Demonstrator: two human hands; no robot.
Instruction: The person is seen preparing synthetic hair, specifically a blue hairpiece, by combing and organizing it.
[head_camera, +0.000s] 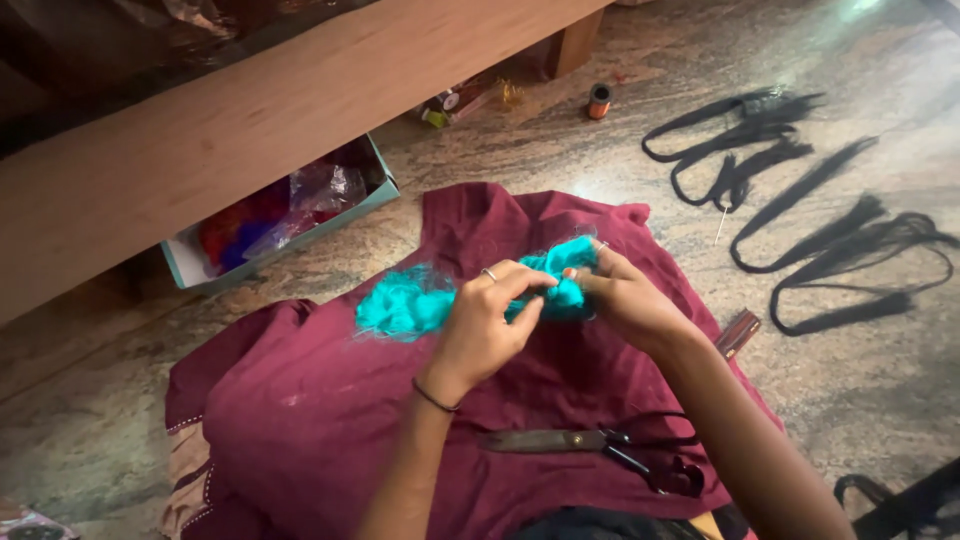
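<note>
A fluffy bunch of turquoise thread (410, 303) is held over a maroon cloth (330, 420) spread on the floor. My left hand (487, 322), with a ring and a thin wrist band, pinches the bunch near its middle. My right hand (622, 294) grips the bunch's right end, fingertips meeting those of the left hand. The loose left part of the thread rests on the cloth.
Scissors (590, 446) lie on the cloth near me. Several black thread tassels (830, 240) lie on the stone floor at right. An open box (285, 215) of coloured material sits under a wooden bench (250, 110). A thread spool (599, 100) stands farther back.
</note>
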